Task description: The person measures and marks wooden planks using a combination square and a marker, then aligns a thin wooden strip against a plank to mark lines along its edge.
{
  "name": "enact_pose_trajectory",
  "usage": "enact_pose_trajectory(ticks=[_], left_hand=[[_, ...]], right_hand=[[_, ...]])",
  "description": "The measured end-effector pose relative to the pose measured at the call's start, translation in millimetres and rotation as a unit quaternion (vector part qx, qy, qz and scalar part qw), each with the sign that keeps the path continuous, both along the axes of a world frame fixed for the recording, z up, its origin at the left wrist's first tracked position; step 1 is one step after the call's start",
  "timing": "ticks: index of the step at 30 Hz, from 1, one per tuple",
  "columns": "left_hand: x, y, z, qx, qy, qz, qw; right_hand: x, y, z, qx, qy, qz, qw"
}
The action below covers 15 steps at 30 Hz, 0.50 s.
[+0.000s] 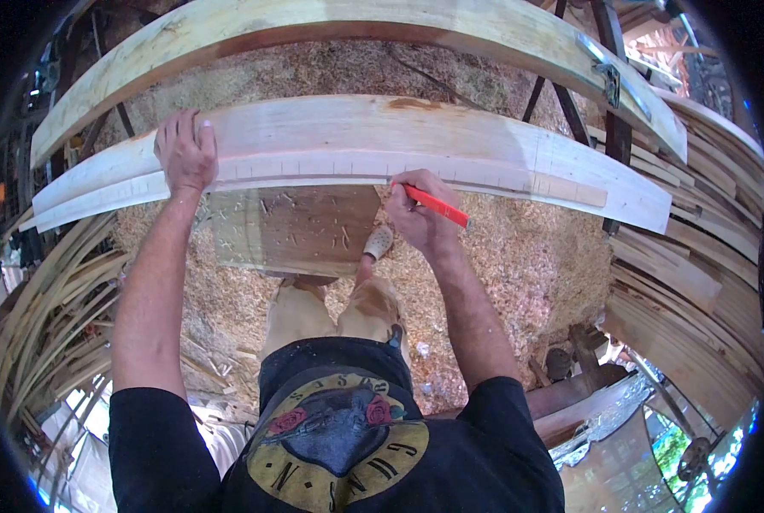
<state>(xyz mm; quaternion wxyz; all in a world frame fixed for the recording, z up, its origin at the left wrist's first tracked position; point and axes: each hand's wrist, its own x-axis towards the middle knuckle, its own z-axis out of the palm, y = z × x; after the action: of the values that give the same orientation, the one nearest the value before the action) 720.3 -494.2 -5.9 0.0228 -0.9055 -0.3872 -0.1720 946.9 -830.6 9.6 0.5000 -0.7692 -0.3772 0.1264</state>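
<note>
A long pale plank [331, 128] lies across in front of me, with short pencil ticks spaced along its near side. A thin wooden strip [570, 190] runs by its near edge on the right. My left hand [185, 154] rests on the plank's left part, fingers stretched forward and thumb out to the side. Closed round a flat red carpenter's pencil [437, 205], my right hand [420, 209] is at the plank's near edge, right of the middle. The pencil's tip is mostly hidden by the fingers, so contact with the wood cannot be made out.
Beyond the plank lies another long board [314, 30] with a metal clamp-like tool [608, 77] at its right. A flat wooden panel [288, 231] sits by my feet among wood shavings [519, 274]. Stacked boards [672, 325] stand right, thin strips [53, 299] left.
</note>
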Motion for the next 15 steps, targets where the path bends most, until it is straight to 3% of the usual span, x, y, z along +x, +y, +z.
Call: enact_pose_trajectory(ticks=[15], left_hand=[[-1.4,0.5,-1.7,-0.022,0.01,0.019,1.0]], right_hand=[[-0.6,0.3,1.3,-0.003,-0.014,0.0,1.0]])
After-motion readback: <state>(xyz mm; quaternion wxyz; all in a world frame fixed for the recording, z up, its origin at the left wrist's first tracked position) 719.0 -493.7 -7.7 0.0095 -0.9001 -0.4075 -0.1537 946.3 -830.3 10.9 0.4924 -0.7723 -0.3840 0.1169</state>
